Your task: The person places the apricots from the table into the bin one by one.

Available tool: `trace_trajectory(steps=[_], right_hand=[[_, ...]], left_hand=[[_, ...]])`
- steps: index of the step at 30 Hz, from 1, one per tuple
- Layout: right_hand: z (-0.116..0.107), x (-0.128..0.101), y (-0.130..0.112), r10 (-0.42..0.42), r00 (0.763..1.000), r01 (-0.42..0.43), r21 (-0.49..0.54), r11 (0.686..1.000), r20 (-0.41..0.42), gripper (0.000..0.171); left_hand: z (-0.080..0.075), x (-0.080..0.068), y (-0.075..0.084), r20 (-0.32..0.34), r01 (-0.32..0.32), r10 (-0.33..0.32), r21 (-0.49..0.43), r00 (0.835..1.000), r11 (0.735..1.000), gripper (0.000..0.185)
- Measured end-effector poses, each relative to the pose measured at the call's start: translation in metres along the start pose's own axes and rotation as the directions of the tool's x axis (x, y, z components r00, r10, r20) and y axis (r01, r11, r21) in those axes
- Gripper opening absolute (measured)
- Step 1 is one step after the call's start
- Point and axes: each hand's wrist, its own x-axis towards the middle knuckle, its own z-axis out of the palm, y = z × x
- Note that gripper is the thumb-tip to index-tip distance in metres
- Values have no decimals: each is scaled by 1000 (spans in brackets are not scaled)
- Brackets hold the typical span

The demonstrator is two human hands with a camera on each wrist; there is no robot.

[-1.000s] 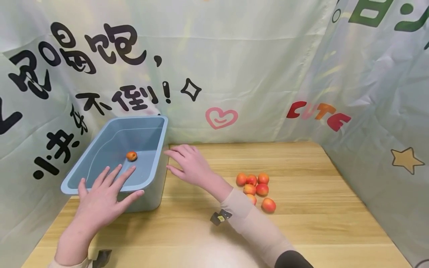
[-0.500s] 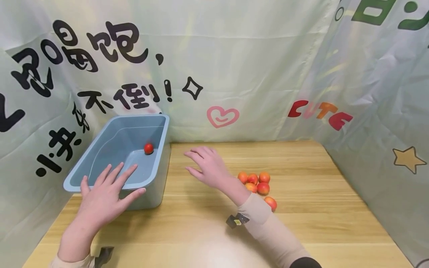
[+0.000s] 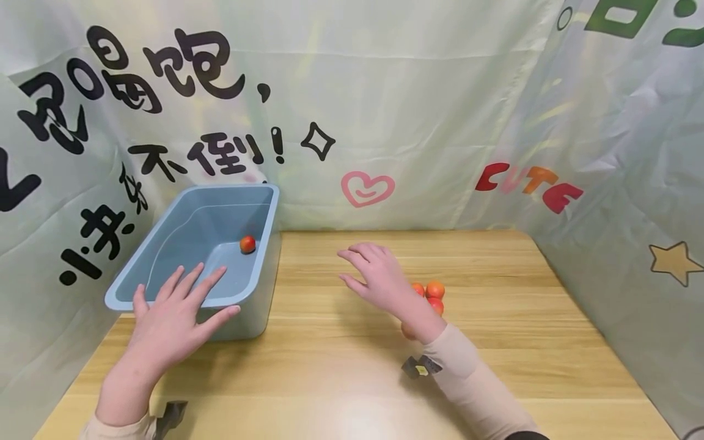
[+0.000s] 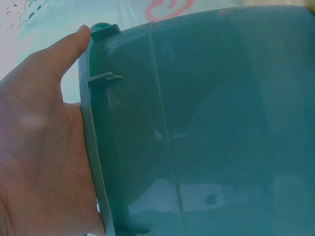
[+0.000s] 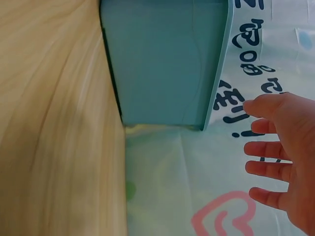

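A deep blue plastic bin (image 3: 265, 253) stands at the left of the table, with one small round orange-red fruit (image 3: 247, 244) on its floor. My left hand (image 3: 170, 327) rests on the near rim with fingers spread; in the left wrist view the palm lies along the rim (image 4: 93, 157) outside the bin wall. My right hand (image 3: 379, 275) is raised over the table to the right of the bin, fingers loosely extended and holding nothing. Several more orange-red fruits (image 3: 436, 289) sit in a cluster on the table, partly hidden behind my right hand and wrist.
The wooden table (image 3: 522, 342) meets a printed cloth backdrop (image 3: 429, 122) behind it and on both sides. A dark wrist mount (image 3: 420, 368) hangs from the right sleeve. The bin stands close to the back cloth.
My right hand has moved away from the bin to the right, toward the fruit cluster. The fruit in the bin has rolled toward its right wall. My left hand has stayed on the rim.
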Motion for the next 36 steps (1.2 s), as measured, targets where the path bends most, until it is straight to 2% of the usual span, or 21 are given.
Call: trace_trajectory(steps=[8,17,25,36], right_hand=[[-9,-21,9,20,999,-20,16,1000,36,40],[-14,-44,18,65,979,-59,-36,998,193,39],[-16,-63,25,40,973,-28,-55,998,228,40],[-22,-86,34,-65,959,75,-26,997,276,40]], left_hand=[[1,1,0,-2,-3,3,3,1000,1000,80],[1,2,0,-4,0,0,-1,1000,1000,79],[0,1,0,-7,0,0,2,1000,1000,79],[1,1,0,-2,5,-5,2,1000,1000,79]])
